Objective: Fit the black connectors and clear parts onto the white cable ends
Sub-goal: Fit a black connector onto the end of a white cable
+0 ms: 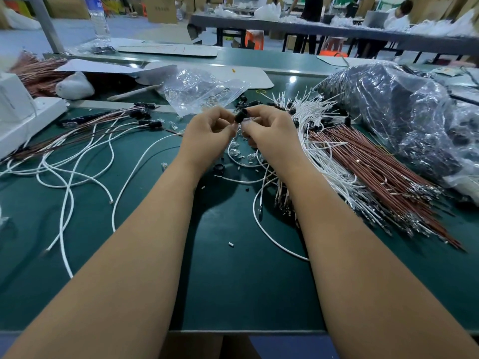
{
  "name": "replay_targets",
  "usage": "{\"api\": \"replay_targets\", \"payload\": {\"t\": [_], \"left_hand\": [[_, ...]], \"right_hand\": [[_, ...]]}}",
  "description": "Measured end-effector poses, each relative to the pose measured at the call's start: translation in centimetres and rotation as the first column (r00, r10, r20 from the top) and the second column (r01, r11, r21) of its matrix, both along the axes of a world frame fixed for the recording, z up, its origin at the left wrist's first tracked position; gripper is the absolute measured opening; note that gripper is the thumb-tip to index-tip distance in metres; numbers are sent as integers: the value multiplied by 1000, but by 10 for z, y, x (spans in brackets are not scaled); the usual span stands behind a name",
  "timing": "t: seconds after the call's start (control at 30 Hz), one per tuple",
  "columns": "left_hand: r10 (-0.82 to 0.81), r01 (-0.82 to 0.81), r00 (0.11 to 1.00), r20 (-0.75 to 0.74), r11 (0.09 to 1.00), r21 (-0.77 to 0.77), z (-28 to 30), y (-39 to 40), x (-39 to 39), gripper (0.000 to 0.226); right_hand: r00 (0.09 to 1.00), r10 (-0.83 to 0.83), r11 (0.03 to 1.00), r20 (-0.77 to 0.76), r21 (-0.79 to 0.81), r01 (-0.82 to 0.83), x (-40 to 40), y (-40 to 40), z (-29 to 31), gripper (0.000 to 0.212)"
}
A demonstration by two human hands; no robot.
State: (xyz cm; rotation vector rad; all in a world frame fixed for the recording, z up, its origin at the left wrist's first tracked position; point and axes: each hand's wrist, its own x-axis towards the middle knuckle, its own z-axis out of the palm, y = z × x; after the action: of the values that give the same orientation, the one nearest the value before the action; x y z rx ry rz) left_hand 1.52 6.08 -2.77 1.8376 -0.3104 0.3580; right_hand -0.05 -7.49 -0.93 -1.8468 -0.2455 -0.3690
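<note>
— Black plastic, that small cylindrical connector (240, 117); who has it?

— Both. The left hand (211, 130) and right hand (268, 130) pinch it between curled fingertips, raised just above the green bench mat (228, 281).

— How will it handle?

— Light, rigid, probably slick (my guess); hold it by the barrel. The thin white cables (315, 110) fanned just right of the hands look limp, so grip near the end.

Water bottle (98, 20) far left on the bench. Cardboard sheet (168, 50) beside it. White power strip (31, 117) left edge.
</note>
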Motion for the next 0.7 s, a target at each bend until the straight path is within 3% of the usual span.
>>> {"api": "replay_targets", "payload": {"t": [0.1,0.23,0.43,0.7], "left_hand": [[95,-107,991,93,986,130,-2,1,2,2],[117,-146,982,147,966,211,-1,-1,2,5],[107,-115,992,62,982,150,-1,-1,2,9],[69,-73,997,43,990,120,-1,-1,3,7]], "right_hand": [[999,-39,995,22,-89,41,3,0,-4,8],[997,-71,987,28,-143,75,6,-2,-6,8],[994,-52,999,-100,-5,52,7,-2,-6,13],[989,29,988,-144,156,-6,5,-3,-6,12]]}}
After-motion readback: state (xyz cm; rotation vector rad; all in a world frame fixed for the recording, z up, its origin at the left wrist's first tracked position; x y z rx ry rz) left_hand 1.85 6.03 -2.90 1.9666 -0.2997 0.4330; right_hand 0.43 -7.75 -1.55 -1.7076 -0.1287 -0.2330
